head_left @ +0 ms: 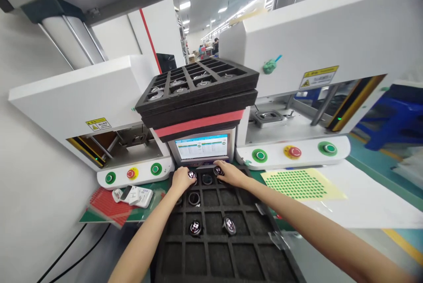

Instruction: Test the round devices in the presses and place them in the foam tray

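At the far end of the black foam tray (pixel 218 248), my left hand (pixel 181 180) is closed on a round watch (pixel 192 174) with a lit face. A second lit watch (pixel 218 170) is gripped by my right hand (pixel 228 174) over the same far row. Between the hands lies a dark round watch (pixel 207 179) in its compartment. One row nearer sits a dark round piece (pixel 194 198) with a pale rim. Closer still, two lit watches, one on the left (pixel 195 228) and one tilted on the right (pixel 229 226), rest in separate compartments.
Stacked foam trays (pixel 198 98) holding round parts overhang a lit screen (pixel 203 147). White press machines with buttons flank it, left (pixel 132 175) and right (pixel 294 153). A sheet of green dots (pixel 295 184) lies right; a white handheld device (pixel 137 196) and red sheet (pixel 110 206) lie left.
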Demonstrator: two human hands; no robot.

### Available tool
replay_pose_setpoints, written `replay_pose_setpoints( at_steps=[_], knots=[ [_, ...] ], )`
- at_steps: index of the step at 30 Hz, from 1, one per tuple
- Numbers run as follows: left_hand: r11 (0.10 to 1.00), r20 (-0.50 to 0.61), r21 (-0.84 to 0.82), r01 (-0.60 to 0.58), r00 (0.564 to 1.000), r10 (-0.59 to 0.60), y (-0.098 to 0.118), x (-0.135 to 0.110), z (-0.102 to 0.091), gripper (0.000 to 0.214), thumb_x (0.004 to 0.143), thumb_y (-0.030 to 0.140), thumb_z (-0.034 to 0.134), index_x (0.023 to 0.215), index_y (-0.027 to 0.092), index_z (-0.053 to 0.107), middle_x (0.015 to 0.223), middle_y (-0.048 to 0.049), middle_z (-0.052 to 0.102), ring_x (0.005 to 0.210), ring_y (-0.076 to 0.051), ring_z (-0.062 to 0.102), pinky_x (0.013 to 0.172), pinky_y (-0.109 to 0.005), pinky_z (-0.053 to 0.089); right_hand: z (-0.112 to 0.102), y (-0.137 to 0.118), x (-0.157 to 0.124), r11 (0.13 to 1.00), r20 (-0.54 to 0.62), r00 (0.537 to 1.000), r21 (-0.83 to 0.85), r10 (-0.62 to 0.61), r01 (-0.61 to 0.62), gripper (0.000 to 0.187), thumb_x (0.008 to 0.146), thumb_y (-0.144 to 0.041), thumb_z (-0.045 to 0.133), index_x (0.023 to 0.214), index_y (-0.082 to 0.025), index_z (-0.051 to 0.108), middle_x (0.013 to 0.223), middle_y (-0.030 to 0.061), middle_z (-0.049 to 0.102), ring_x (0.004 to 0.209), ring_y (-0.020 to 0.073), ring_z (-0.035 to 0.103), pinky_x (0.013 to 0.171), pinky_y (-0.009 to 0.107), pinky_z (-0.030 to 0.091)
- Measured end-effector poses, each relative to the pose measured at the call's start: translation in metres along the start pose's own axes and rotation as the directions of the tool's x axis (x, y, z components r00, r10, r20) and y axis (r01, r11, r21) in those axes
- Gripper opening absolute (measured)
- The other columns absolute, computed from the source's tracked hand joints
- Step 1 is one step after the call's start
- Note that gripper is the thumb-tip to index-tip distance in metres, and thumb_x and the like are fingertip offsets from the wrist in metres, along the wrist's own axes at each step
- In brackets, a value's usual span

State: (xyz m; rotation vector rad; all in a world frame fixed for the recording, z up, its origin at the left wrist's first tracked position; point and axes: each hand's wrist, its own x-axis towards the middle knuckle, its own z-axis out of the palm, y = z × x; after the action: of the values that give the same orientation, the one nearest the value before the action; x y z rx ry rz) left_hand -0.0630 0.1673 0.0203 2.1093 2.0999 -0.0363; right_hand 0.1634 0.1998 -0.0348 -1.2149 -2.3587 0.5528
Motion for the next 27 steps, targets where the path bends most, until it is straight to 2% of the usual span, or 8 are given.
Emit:
replay_pose_setpoints(
  at_steps=[11, 20, 22, 24, 27],
  knots=[
    [0.998, -0.021, -0.023, -0.066, 0.998, 0.065, -0.001, 0.0, 0.007, 0.028, 0.091, 0.035, 0.06, 0.11, 0.016, 0.061, 0.112, -0.008, 0.063, 0.099, -0.022, 0.062, 0.087, -0.043, 0.052, 0.005, 0.01, -0.003, 1.0, 0.008, 1.0, -0.003, 0.008, -0.008, 0.035, 0.094, -0.031, 0.06, 0.125, -0.016, 0.055, 0.126, 0.0102, 0.056, 0.11, 0.0252, 0.059, 0.092, 0.047, 0.051],
    [0.987, -0.024, -0.047, -0.155, 0.988, 0.154, -0.002, 0.01, 0.008, 0.024, 0.09, 0.035, 0.061, 0.104, 0.015, 0.062, 0.106, -0.0067, 0.064, 0.091, -0.019, 0.063, 0.082, -0.039, 0.053, 0.009, 0.012, -0.005, 0.998, -0.048, 0.997, -0.034, -0.062, 0.061, 0.031, 0.094, -0.032, 0.06, 0.12, -0.015, 0.057, 0.117, 0.0092, 0.061, 0.103, 0.023, 0.062, 0.089, 0.045, 0.053],
    [0.982, -0.049, -0.067, -0.179, 0.983, 0.176, -0.006, 0.004, 0.003, 0.023, 0.089, 0.035, 0.063, 0.1, 0.015, 0.063, 0.102, -0.006, 0.065, 0.088, -0.018, 0.063, 0.08, -0.038, 0.053, -0.001, 0.012, -0.011, 0.993, -0.086, 0.99, -0.05, -0.108, 0.104, 0.029, 0.094, -0.031, 0.059, 0.118, -0.015, 0.057, 0.118, 0.0102, 0.062, 0.106, 0.0241, 0.062, 0.091, 0.045, 0.053],
    [0.976, -0.1, -0.087, -0.197, 0.977, 0.188, -0.019, -0.006, -0.01, 0.023, 0.083, 0.033, 0.069, 0.098, 0.016, 0.063, 0.099, -0.0048, 0.066, 0.085, -0.018, 0.063, 0.078, -0.035, 0.053, -0.019, 0.011, -0.023, 0.986, -0.142, 0.977, -0.074, -0.16, 0.151, 0.025, 0.095, -0.032, 0.055, 0.115, -0.018, 0.056, 0.12, 0.0119, 0.063, 0.111, 0.0256, 0.062, 0.092, 0.044, 0.054],
    [0.984, -0.225, -0.089, -0.157, 0.965, 0.134, -0.063, -0.022, -0.044, 0.031, 0.073, 0.026, 0.075, 0.1, 0.019, 0.064, 0.099, -0.0046, 0.066, 0.089, -0.018, 0.063, 0.08, -0.029, 0.052, -0.055, 0.014, -0.055, 0.975, -0.244, 0.946, -0.115, -0.215, 0.192, 0.024, 0.097, -0.04, 0.044, 0.113, -0.024, 0.05, 0.118, 0.0123, 0.065, 0.105, 0.0261, 0.067, 0.086, 0.042, 0.058]
  ],
)
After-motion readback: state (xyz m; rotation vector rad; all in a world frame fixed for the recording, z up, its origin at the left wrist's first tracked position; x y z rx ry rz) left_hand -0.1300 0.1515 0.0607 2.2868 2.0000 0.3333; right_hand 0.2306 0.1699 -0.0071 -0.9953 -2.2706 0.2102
